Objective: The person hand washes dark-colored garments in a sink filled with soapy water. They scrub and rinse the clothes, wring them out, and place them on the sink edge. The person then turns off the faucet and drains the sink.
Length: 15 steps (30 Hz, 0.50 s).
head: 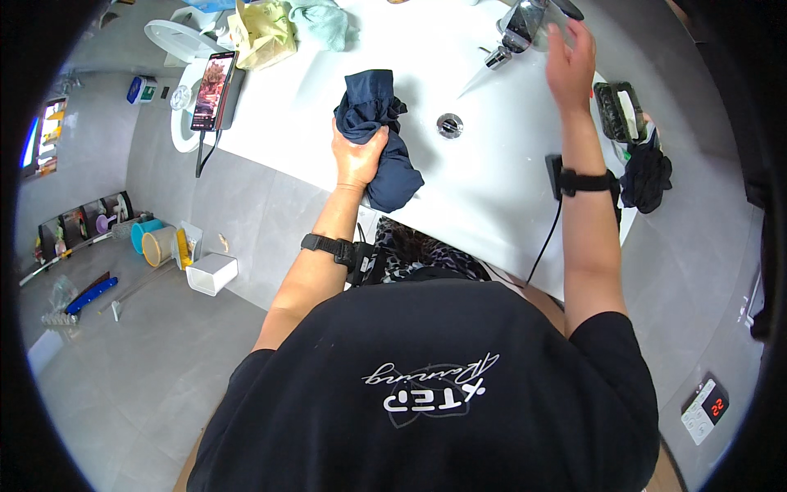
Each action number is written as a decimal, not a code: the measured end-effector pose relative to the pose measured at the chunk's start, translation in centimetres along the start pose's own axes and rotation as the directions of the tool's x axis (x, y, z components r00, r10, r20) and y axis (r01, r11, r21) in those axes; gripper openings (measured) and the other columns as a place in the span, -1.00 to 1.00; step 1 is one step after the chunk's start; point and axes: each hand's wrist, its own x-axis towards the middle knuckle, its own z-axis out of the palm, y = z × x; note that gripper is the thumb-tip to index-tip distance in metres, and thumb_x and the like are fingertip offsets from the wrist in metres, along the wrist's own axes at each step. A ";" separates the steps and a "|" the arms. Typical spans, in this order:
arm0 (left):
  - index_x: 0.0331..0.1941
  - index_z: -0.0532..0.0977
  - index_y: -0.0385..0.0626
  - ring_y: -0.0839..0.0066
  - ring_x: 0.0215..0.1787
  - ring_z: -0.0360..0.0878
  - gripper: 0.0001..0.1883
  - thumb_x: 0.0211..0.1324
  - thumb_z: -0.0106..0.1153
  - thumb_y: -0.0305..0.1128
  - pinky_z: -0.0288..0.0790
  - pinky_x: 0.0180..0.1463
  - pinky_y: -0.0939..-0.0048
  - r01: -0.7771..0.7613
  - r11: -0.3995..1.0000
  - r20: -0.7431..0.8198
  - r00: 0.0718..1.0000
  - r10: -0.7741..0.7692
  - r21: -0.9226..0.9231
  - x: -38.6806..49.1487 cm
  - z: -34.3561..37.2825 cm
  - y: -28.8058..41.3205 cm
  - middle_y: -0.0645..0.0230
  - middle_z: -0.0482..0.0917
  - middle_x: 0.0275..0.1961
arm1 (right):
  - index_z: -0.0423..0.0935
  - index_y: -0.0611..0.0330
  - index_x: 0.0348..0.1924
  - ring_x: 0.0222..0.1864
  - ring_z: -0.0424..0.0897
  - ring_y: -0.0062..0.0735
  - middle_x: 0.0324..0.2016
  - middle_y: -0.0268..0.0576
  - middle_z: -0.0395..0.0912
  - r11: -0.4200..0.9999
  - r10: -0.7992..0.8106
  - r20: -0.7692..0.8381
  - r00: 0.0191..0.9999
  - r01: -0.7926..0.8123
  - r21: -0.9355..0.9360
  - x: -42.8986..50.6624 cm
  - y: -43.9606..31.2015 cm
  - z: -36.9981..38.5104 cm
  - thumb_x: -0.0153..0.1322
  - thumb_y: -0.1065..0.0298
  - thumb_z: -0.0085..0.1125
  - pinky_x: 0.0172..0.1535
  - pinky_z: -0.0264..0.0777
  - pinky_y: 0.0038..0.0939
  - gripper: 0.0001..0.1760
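My left hand (358, 155) grips a bunched dark navy cloth (393, 175) over the near left side of the white washbasin (510, 147). The cloth's folded top edge stands up past my fingers. At the upper right, my right hand (570, 61) is raised beside the chrome faucet (519, 27), fingers apart and holding nothing; its fingertips are close to the dark end of the handle, and I cannot tell whether they touch it. A thin stream of water seems to leave the spout. The metal drain (450, 126) lies between my hands.
A phone (214, 92) with a cable leans at the basin's left, near a yellow bag (261, 37) and a mint-green cloth (320, 21). On the right are a dark soap dish (621, 112) and a black cloth (645, 178). A cable hangs from my right wristband.
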 end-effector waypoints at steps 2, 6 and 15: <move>0.07 0.40 -0.24 0.23 0.00 0.61 -0.33 -0.15 0.45 -0.24 0.43 0.15 0.26 0.011 1.000 0.004 1.000 -0.011 -0.007 0.0 0.0 -0.2 0.06 0.63 -0.03 | 0.53 0.29 -0.01 -0.11 0.56 -0.13 -0.05 0.04 0.55 0.989 -0.081 0.053 0.995 0.087 -0.116 1.4 -1.5 0.8 0.44 0.00 0.21 0.00 0.40 -0.26 -0.51; 0.06 0.40 -0.25 0.24 -0.02 0.61 -0.33 -0.16 0.46 -0.24 0.45 0.13 0.27 0.009 0.999 -0.003 1.000 -0.009 -0.039 0.0 0.1 -0.3 0.06 0.64 -0.06 | 0.55 0.18 -0.06 -0.09 0.51 -0.04 -0.10 0.06 0.52 0.929 -0.004 0.092 0.996 0.038 -0.368 1.2 -3.9 0.5 0.34 -0.05 0.30 0.03 0.37 -0.15 -0.50; 0.09 0.36 -0.21 0.12 0.02 0.62 -0.30 -0.16 0.44 -0.23 0.46 0.13 0.21 0.032 0.997 -0.039 0.999 -0.029 0.065 -0.3 0.0 1.4 -0.01 0.63 -0.05 | 0.62 0.13 -0.27 0.03 0.52 0.04 0.00 -0.08 0.61 0.765 -0.313 0.097 0.945 0.311 -0.564 1.0 -4.3 -0.9 0.39 0.07 0.21 0.08 0.43 -0.14 -0.70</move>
